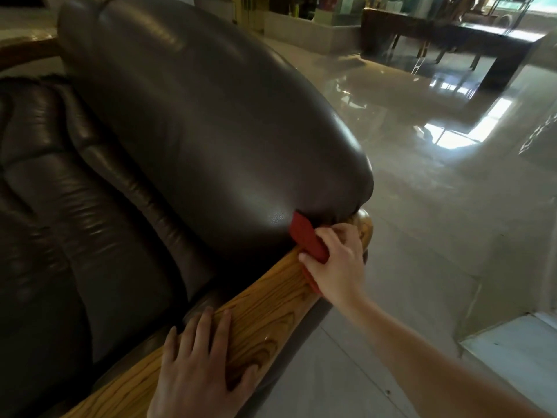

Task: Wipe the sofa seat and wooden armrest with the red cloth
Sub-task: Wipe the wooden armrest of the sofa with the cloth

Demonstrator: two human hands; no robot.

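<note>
The wooden armrest (pixel 265 300) runs diagonally from the lower left up to a rounded end at centre right. Above it bulges a dark brown leather cushion (pixel 211 131) of the sofa. My right hand (pixel 337 263) is closed on the red cloth (pixel 307 239) and presses it on the armrest's far end, right where the wood meets the leather. My left hand (pixel 199 369) lies flat on the near part of the armrest, fingers spread, holding nothing. The darker sofa seat (pixel 60 221) fills the left side.
A shiny pale tiled floor (pixel 422 221) stretches to the right of the sofa. A dark low table (pixel 446 34) stands at the far top right. A raised pale slab (pixel 518 351) sits at the lower right edge.
</note>
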